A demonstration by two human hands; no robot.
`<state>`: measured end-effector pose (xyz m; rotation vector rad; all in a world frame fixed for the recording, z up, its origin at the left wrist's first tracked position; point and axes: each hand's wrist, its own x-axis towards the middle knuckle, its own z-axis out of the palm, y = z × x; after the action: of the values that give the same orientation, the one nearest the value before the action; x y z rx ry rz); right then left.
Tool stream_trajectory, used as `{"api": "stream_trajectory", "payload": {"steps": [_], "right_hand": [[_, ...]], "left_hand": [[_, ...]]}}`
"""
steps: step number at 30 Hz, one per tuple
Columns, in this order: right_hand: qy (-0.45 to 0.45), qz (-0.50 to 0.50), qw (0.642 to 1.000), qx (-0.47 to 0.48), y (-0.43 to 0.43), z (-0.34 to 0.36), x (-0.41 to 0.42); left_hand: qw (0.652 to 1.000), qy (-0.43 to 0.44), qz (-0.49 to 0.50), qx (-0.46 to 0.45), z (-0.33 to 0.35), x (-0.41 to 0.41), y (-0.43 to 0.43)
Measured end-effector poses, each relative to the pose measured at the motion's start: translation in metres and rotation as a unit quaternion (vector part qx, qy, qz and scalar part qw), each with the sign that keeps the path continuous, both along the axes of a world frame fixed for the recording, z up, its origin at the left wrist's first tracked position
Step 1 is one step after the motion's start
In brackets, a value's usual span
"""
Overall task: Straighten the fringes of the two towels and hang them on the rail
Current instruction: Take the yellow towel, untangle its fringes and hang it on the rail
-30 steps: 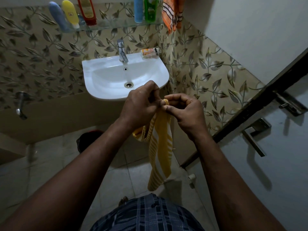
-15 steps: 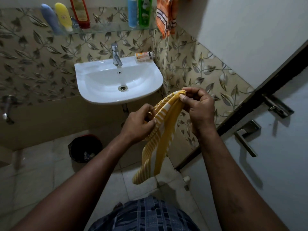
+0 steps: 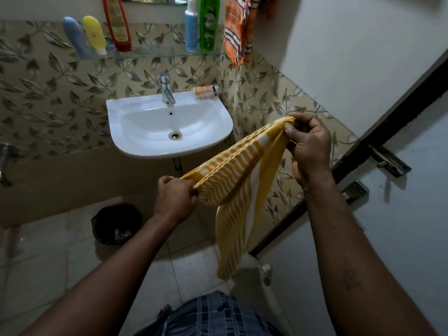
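both hands had pulled apart since the earlier frames, and the yellow towel (image 3: 238, 180) that was bunched between them a second ago was drawn out into a slanting band. the left hand (image 3: 175, 197) had dropped low, in front of the sink (image 3: 213, 141); the right hand (image 3: 309, 144) had risen up by the leaf-patterned wall tiles (image 3: 261, 98). the left hand's fingers were closed tight on the lower end of the top edge, and the right hand's fingertips (image 3: 289, 129) were pinched on the upper corner. the towel was in the air between them, clear of the sink, with its free length drooping toward the floor beside the door (image 3: 400, 214).

it looked like a light, soft, limp cloth, folded into several layers, so it seemed likely to sag wherever it was not held. the corners of the top edge looked like the right places to hold it, as the hands did then, with the weave giving grip enough. it was yellow with narrow white stripes and a broader white band. its fringe could not be made out from that angle.

an orange striped towel (image 3: 236, 30) was already hanging up by the glass shelf (image 3: 150, 53), its rail out of view.
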<state>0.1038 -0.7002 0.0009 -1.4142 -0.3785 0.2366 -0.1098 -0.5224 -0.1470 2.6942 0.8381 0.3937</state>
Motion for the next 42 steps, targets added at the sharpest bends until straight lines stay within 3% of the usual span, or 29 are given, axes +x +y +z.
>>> {"api": "stream_trajectory", "payload": {"steps": [7,13,16,18,22,24,26,27,30,34,38,42], "right_hand": [[0.025,-0.079,0.993,-0.086,-0.015,-0.04,0.021],[0.048,-0.087,0.991,-0.088,-0.014,-0.05,0.024],[0.019,-0.075,0.989,-0.128,-0.005,-0.042,0.029],[-0.004,-0.089,0.987,-0.136,0.0,-0.024,0.037],[-0.089,-0.141,0.982,-0.087,-0.002,0.01,0.044],[-0.105,-0.159,0.974,-0.123,-0.001,-0.011,0.035],[-0.036,-0.15,0.961,-0.231,-0.005,-0.064,0.02],[0.0,-0.137,0.956,-0.259,-0.009,-0.09,0.014],[0.033,-0.131,0.958,-0.254,-0.011,-0.117,0.009],[0.002,-0.131,0.967,-0.218,-0.008,-0.101,0.018],[0.028,-0.128,0.975,-0.177,-0.005,-0.101,0.027],[0.037,-0.119,0.979,-0.159,-0.01,-0.102,0.031]], "left_hand": [[0.987,-0.134,0.002,0.093,0.016,-0.023,0.043],[0.99,-0.09,0.056,0.096,0.022,-0.028,0.066],[0.99,-0.13,0.06,-0.006,0.042,-0.023,0.072],[0.964,-0.223,0.08,-0.118,0.063,-0.015,0.073],[0.906,-0.381,0.087,-0.161,0.097,-0.008,0.067],[0.935,-0.311,0.102,-0.135,0.082,-0.007,0.067],[0.975,-0.153,0.129,-0.098,0.052,-0.01,0.067],[0.979,-0.118,0.138,-0.089,0.045,-0.013,0.066],[0.982,-0.133,0.13,-0.038,0.048,-0.018,0.071],[0.97,-0.19,0.133,-0.075,0.071,-0.011,0.08],[0.948,-0.248,0.135,-0.146,0.08,-0.005,0.079],[0.961,-0.231,0.105,-0.112,0.082,-0.013,0.084]]}}
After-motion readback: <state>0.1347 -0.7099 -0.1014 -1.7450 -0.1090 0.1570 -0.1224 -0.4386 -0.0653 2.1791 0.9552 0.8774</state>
